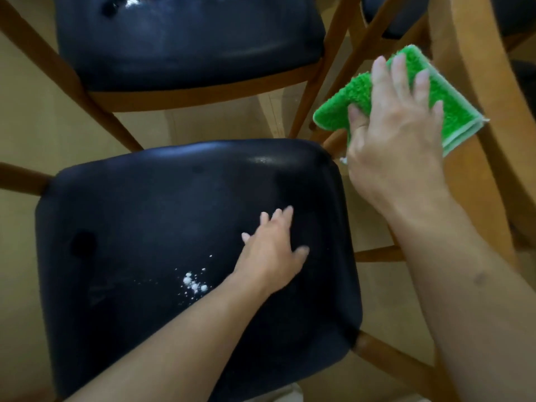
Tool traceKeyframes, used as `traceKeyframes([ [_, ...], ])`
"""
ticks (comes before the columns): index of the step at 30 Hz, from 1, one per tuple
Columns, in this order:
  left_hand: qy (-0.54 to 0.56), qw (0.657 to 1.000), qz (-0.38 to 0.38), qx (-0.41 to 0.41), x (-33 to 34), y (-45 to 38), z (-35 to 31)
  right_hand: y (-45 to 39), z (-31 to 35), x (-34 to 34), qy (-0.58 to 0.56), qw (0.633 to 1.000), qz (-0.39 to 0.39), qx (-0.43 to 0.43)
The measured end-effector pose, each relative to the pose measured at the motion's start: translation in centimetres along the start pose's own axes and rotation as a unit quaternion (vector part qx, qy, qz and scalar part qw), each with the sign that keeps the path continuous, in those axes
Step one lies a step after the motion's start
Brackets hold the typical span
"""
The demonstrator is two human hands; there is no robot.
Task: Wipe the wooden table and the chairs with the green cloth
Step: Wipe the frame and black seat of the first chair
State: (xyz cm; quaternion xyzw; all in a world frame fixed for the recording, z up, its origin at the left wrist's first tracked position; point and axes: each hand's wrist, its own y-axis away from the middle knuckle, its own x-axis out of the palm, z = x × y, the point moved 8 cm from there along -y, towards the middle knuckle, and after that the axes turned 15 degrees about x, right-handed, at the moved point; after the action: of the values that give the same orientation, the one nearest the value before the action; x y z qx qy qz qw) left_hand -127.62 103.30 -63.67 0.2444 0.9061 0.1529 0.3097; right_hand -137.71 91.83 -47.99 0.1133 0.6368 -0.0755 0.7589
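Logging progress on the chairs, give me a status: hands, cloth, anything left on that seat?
Right hand pressing green cloth flat on the wooden chair back. Left hand open on near black seat. White crumbs unwiped beside it.

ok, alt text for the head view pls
The right hand presses a folded green cloth on a wooden chair frame. The left hand rests flat on a black chair seat beside white crumbs.
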Motion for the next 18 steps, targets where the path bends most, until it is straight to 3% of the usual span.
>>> traceKeyframes([
  [2,0.249,0.961,-0.116,-0.016,-3.0,0.5,0.3,1.8,0.5,0.5,-0.03,1.0,0.002,0.002],
  [3,0.335,0.932,-0.136,-0.018,-3.9,0.4,0.5,2.8,0.8,1.1,-0.056,0.998,0.012,0.001],
  [6,0.454,0.887,-0.086,0.021,-5.2,-0.3,-0.5,5.5,1.5,4.4,-0.121,0.989,0.087,0.02],
  [9,0.435,0.895,-0.098,0.027,-5.8,0.0,0.5,7.8,0.2,9.8,-0.223,0.94,0.212,0.149],
  [12,0.376,0.918,-0.125,-0.006,-6.0,1.0,2.7,9.1,-0.9,12.5,-0.316,0.889,0.242,0.225],
  [14,0.378,0.917,-0.126,-0.003,-6.2,1.3,3.1,9.2,-1.0,12.4,-0.336,0.887,0.219,0.23],
  [18,0.392,0.903,-0.174,0.031,-8.8,1.6,2.5,8.4,0.7,10.2,-0.301,0.929,0.125,0.177],
])
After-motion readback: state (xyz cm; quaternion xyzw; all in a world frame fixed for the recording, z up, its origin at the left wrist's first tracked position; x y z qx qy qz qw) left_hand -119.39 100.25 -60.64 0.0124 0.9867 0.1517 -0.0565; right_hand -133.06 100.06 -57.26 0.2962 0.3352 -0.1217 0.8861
